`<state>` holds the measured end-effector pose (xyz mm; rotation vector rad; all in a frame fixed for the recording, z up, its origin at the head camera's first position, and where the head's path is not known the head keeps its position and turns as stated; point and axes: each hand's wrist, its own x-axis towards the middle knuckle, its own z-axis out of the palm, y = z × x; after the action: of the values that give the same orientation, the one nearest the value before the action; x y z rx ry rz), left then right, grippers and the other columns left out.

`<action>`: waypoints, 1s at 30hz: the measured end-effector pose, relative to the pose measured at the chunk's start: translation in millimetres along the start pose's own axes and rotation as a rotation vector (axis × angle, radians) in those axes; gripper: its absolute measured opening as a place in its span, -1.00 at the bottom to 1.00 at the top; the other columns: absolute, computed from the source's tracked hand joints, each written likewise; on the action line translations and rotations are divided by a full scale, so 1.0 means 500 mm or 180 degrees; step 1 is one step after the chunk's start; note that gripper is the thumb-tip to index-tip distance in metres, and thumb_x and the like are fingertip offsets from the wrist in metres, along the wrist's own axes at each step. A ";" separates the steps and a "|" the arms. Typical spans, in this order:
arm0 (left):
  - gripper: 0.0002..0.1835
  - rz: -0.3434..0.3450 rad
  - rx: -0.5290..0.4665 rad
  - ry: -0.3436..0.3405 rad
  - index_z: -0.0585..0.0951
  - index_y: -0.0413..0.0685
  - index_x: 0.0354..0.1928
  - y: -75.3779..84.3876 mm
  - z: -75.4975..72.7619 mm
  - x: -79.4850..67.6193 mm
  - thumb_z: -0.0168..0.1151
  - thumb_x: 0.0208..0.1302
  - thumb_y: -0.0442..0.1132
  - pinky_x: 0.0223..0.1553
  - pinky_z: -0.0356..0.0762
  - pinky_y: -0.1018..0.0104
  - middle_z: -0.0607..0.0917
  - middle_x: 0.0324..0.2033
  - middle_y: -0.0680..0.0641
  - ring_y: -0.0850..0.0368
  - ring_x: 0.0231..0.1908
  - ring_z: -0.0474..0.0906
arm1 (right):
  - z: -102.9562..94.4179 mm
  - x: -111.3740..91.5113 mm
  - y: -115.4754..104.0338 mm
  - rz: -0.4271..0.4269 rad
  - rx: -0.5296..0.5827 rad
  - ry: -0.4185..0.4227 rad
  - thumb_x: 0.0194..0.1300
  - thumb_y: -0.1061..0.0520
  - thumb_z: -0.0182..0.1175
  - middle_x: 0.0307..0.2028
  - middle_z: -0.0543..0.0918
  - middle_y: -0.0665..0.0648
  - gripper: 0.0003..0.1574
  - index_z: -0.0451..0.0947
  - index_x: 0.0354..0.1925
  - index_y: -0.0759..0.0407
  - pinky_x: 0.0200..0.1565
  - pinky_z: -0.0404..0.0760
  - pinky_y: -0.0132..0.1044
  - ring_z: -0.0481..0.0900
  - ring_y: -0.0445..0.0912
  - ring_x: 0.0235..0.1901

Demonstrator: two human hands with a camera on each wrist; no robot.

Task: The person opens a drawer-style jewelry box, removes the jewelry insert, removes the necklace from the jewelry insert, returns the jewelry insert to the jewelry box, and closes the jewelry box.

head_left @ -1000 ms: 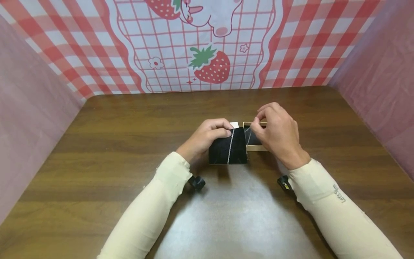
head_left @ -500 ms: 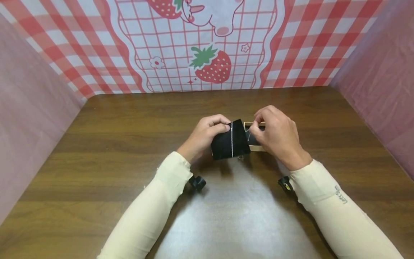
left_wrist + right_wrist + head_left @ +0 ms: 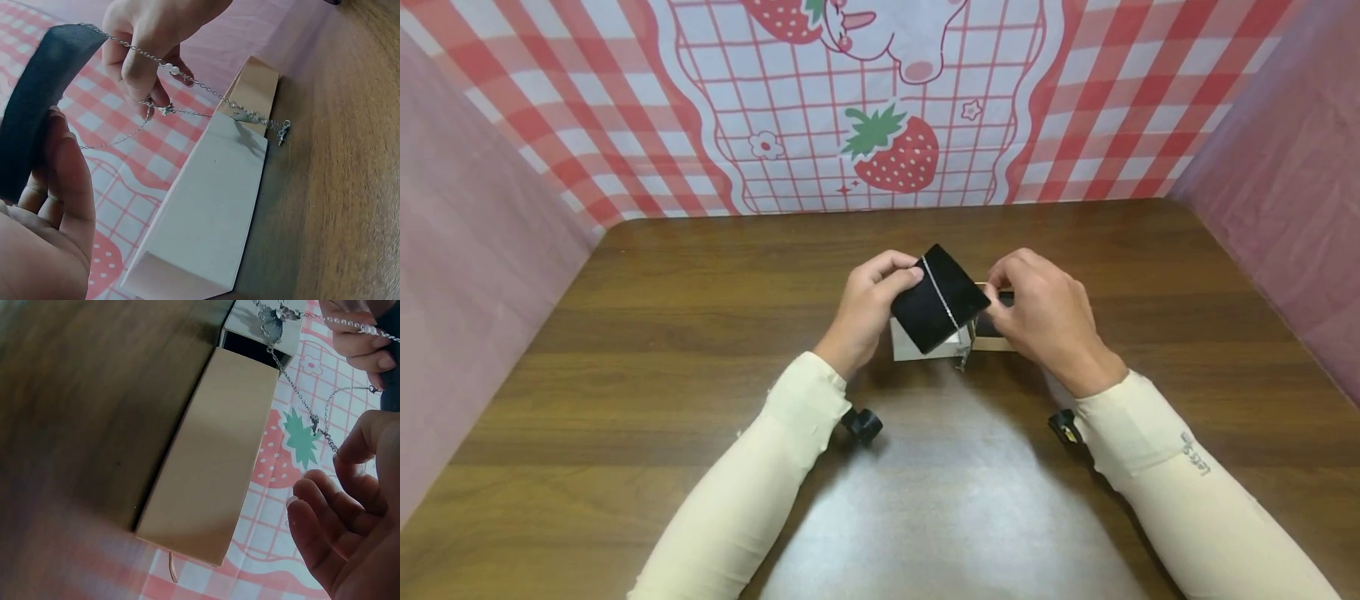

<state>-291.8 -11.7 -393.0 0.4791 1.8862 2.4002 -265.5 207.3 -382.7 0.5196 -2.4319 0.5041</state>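
My left hand (image 3: pixel 867 304) grips a black velvety jewellery pad (image 3: pixel 951 292), held up and tilted, thumb on its face. A silver chain (image 3: pixel 940 293) runs across the pad. In the left wrist view the chain (image 3: pixel 212 91) droops away from the pad's edge, with small charms hanging from it. My right hand (image 3: pixel 1041 321) pinches part of that chain between thumb and forefinger; the right wrist view shows the strand (image 3: pixel 297 392) leading to these fingertips. Under the pad stands a box, with a white part (image 3: pixel 200 194) beside a tan part (image 3: pixel 209 450).
The box rests on a brown wooden table (image 3: pixel 700 350); a small ribbon tab (image 3: pixel 173 567) sticks out of its tan end. A checked strawberry cloth (image 3: pixel 805 150) hangs behind the table, with pink cloth (image 3: pixel 1277 192) at the sides. Black wrist cameras (image 3: pixel 862 425) sit below both hands.
My left hand has raised the jewellery pad and turned it anticlockwise, uncovering the box's white part and some dangling chain. My right hand stays nearly in place, fingers pinched.
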 end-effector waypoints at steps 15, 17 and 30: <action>-0.82 -0.0025 -0.0294 0.0433 0.60 -0.36 -0.13 -0.006 -0.008 0.010 0.16 0.38 -0.33 -0.38 0.65 0.29 0.64 -0.34 -0.08 0.14 -0.43 0.63 | -0.001 0.000 -0.008 -0.0020 -0.0022 -0.0337 0.17 0.19 0.23 -0.34 0.62 0.04 -0.94 0.61 -0.42 0.15 -0.44 0.55 0.00 0.54 -0.07 -0.43; -0.82 -0.0007 -0.0323 0.0450 0.60 -0.36 -0.14 -0.007 -0.008 0.011 0.17 0.37 -0.33 -0.38 0.66 0.28 0.64 -0.34 -0.08 0.14 -0.43 0.63 | -0.002 0.000 -0.008 -0.0024 -0.0011 -0.0339 0.17 0.19 0.23 -0.35 0.62 0.04 -0.94 0.62 -0.41 0.15 -0.45 0.55 -0.01 0.53 -0.08 -0.44; -0.80 -0.0081 -0.0297 0.0434 0.60 -0.35 -0.12 -0.011 -0.010 0.012 0.17 0.38 -0.31 -0.41 0.64 0.28 0.64 -0.33 -0.09 0.13 -0.43 0.63 | -0.001 0.001 -0.009 -0.0117 0.0042 -0.0316 0.20 0.18 0.22 -0.32 0.65 0.06 -0.91 0.63 -0.39 0.19 -0.41 0.58 0.00 0.57 -0.06 -0.40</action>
<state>-299.7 -13.8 -398.3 0.2906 1.8071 2.5504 -263.6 203.5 -381.0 0.6071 -2.5099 0.4898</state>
